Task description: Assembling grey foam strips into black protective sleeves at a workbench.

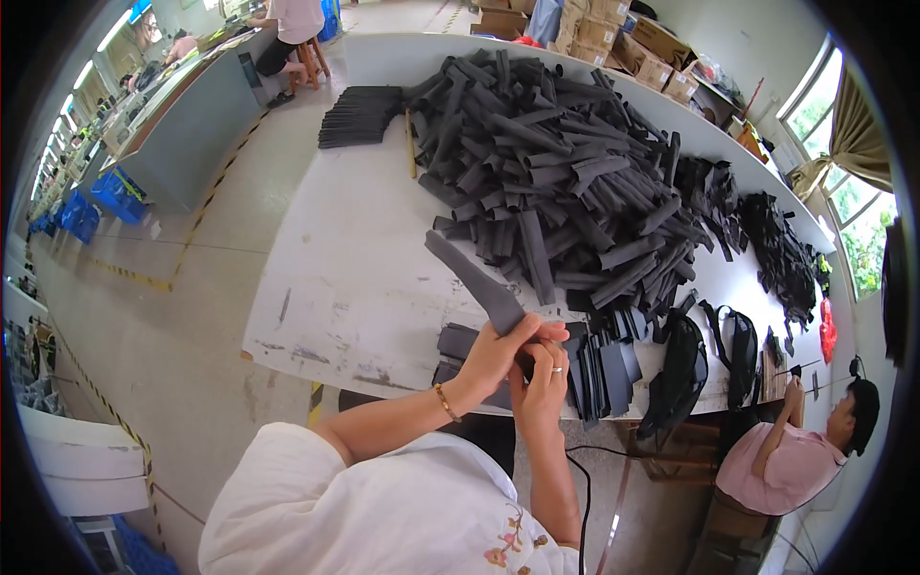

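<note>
A long, flat strip of dark grey fabric (476, 283) rises at a slant from the person's hands, over the near edge of a worn white table (335, 278). It looks soft and slightly curled, with a blunt upper end. The left hand (500, 350) wraps its lower end, fingers and thumb closed around it; the right hand (542, 379), wearing a ring, presses in just below, fingers pinched together on the same end. To handle it well, the grip should probably stay near the end, with the strip kept flat and untwisted. Just beneath the hands lie flat stacks of grey pieces (599, 369). Beyond them a large heap of rolled dark strips (556, 163) covers the table. A seated co-worker in pink (791, 455) works at right.
</note>
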Motion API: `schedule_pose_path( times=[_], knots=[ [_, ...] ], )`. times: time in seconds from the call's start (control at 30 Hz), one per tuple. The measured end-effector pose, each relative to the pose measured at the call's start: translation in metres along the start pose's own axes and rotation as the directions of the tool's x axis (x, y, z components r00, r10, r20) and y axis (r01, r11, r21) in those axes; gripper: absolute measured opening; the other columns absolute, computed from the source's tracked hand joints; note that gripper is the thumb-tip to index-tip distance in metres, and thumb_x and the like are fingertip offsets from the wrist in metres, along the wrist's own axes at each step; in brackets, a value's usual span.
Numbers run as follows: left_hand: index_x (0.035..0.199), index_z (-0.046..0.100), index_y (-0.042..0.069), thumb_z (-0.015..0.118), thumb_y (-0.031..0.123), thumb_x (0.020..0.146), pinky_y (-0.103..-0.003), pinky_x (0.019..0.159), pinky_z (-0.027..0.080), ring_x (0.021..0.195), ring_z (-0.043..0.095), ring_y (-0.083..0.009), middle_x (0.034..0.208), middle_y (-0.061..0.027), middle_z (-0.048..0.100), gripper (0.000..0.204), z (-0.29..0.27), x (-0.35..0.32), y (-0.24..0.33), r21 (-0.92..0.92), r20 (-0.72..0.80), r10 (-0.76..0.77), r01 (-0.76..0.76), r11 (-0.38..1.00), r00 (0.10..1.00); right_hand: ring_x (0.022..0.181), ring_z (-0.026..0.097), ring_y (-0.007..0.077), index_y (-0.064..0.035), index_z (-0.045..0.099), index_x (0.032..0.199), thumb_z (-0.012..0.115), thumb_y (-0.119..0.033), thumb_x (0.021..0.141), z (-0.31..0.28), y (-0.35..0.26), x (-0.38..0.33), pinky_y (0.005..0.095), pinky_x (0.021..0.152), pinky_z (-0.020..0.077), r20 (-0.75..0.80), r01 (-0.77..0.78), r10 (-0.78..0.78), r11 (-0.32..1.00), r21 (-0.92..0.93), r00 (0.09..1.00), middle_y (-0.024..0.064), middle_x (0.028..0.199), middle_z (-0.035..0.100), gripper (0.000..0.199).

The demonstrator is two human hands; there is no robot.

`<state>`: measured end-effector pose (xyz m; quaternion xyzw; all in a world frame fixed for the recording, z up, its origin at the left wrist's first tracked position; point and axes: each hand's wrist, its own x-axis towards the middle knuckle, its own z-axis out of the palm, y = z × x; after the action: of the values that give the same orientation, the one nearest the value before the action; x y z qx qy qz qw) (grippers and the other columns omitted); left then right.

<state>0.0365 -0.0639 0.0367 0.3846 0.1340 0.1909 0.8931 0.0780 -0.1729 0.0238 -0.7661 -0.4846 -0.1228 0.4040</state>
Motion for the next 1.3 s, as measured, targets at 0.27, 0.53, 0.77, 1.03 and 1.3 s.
schedule_pose_path(
  times=[0.27,0.53,0.77,1.03,1.3],
  knots=[
    [0.102,0.061,0.0,0.057,0.03,0.099,-0.032,0.088,0.052,0.099,0.065,-0.0188,0.11,-0.016,0.069,0.031,-0.002,-0.003,-0.004,-0.142,0.014,-0.036,0.038,0.989,0.999,0.096,0.058,0.0384,-0.0015,0.058,0.101,0.073,0.002,0.077,-0.004,-0.001,0.002,0.043,0.077,0.0493,-0.014,0.023,-0.023,0.999,0.029,1.0,0.02,0.108,0.056,0.029],
    [0.103,0.056,0.007,0.056,0.023,0.1,-0.037,0.095,0.049,0.11,0.063,-0.0252,0.113,-0.0193,0.068,0.016,-0.013,0.001,0.006,-0.14,-0.063,-0.102,0.092,0.986,0.993,0.079,0.061,0.035,-0.0019,0.059,0.097,0.07,0.006,0.079,-0.015,0.002,-0.005,0.0389,0.066,0.0505,0.039,-0.018,0.017,1.0,0.015,0.999,0.0176,0.102,0.059,0.022],
    [0.111,0.058,0.003,0.054,0.027,0.101,-0.041,0.096,0.049,0.103,0.066,-0.0308,0.099,-0.0165,0.071,0.027,-0.011,0.007,0.04,-0.131,-0.011,0.096,-0.097,0.987,0.995,0.075,0.06,0.0323,-0.0007,0.062,0.09,0.073,0.008,0.075,-0.022,0.011,-0.002,0.0373,0.062,0.0492,-0.012,0.075,-0.074,0.992,0.102,0.997,0.015,0.095,0.059,0.02],
    [0.106,0.057,0.005,0.047,0.033,0.103,-0.043,0.103,0.044,0.118,0.059,-0.0323,0.095,-0.011,0.07,0.03,-0.004,-0.009,0.014,-0.179,-0.022,0.118,-0.12,0.977,0.993,0.074,0.06,0.0308,0.0003,0.062,0.088,0.073,0.01,0.07,-0.016,0.006,0.012,0.0375,0.059,0.0487,-0.07,0.222,-0.215,0.967,0.124,0.974,0.0128,0.095,0.057,0.023],
    [0.105,0.057,0.009,0.044,0.034,0.104,-0.04,0.108,0.038,0.13,0.05,-0.0294,0.101,-0.0084,0.069,0.029,-0.005,-0.014,0.002,-0.253,0.053,0.158,-0.139,0.957,0.986,0.075,0.06,0.0302,-0.0005,0.062,0.089,0.072,0.008,0.07,-0.019,0.001,0.017,0.0379,0.06,0.0489,-0.019,0.239,-0.238,0.963,0.129,0.971,0.0112,0.095,0.058,0.024]
  ],
)
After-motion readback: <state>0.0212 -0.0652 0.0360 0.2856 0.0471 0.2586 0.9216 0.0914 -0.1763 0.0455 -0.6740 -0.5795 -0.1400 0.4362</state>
